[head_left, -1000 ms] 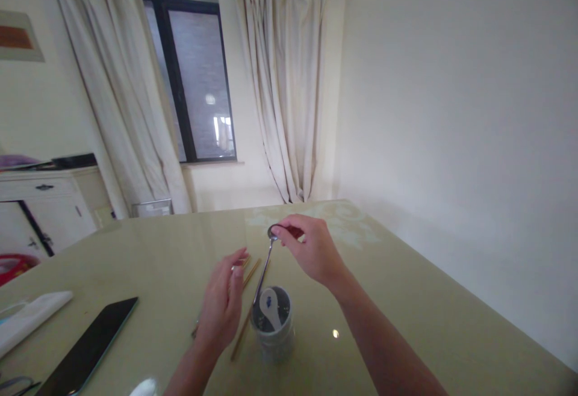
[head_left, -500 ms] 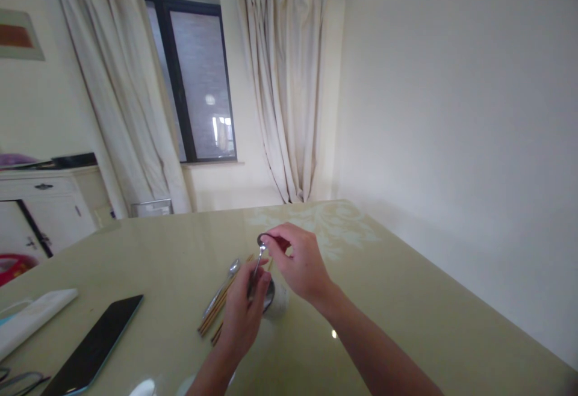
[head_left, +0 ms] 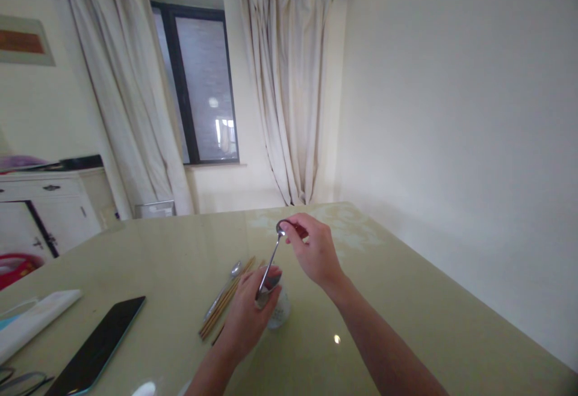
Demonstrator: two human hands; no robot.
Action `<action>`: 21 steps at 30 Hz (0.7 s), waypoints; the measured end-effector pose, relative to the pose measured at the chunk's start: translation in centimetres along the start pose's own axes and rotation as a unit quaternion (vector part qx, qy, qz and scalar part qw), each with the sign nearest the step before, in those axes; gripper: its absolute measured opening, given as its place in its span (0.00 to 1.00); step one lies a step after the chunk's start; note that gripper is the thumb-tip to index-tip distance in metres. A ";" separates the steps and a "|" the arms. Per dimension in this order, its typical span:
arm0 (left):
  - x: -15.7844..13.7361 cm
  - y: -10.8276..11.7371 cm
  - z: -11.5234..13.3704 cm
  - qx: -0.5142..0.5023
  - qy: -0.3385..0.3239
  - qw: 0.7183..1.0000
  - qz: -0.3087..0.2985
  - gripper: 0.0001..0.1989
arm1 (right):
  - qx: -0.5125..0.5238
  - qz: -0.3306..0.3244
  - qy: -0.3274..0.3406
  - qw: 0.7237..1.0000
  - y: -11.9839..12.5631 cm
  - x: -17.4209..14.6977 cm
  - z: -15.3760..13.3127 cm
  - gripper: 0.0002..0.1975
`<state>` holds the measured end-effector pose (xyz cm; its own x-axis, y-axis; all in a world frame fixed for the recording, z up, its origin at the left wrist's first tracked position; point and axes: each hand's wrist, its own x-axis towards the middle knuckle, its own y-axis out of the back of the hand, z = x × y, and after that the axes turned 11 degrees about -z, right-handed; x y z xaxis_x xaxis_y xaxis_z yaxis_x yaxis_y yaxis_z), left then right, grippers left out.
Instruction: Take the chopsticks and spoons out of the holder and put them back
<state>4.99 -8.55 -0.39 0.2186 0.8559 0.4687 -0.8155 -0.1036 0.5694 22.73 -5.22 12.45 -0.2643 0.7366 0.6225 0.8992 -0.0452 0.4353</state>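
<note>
A small metal spoon (head_left: 270, 260) slants up to the right, its bowl pinched between the thumb and fingers of my right hand (head_left: 318, 251). The lower end of its handle reaches down into the curl of my left hand (head_left: 250, 309). That hand bends around the mouth of a pale patterned cup (head_left: 280, 312), fingers on the far side and thumb on the near side. Dark shiny metal shows between them; I cannot tell whether it is the cup's inside or another utensil. Left of my left hand lie wooden chopsticks (head_left: 221, 307) and another metal spoon (head_left: 235, 268), partly hidden.
A dark phone or tablet (head_left: 97, 345) lies at the left of the glossy greenish table (head_left: 406, 300). Beside it are a white power strip-like object (head_left: 43, 318) and a cable (head_left: 27, 381). Beyond the table stand a white cabinet (head_left: 67, 203), curtains (head_left: 289, 83) and a wall.
My right hand has risen to the right with the spoon, baring more of its handle. My left hand has shifted right, closer over the cup. The view has tilted slightly.
</note>
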 end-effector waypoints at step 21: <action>1.0 5.9 -5.5 0.129 0.176 0.975 0.052 0.20 | -0.158 -0.260 -0.031 0.952 -3.4 -0.7 1.9 0.11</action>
<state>-2.54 -5.55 -0.27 -0.0922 0.9502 0.2976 -0.6520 -0.2835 0.7032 20.52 -4.36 9.32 -0.6151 0.7525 0.2353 0.5009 0.1425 0.8537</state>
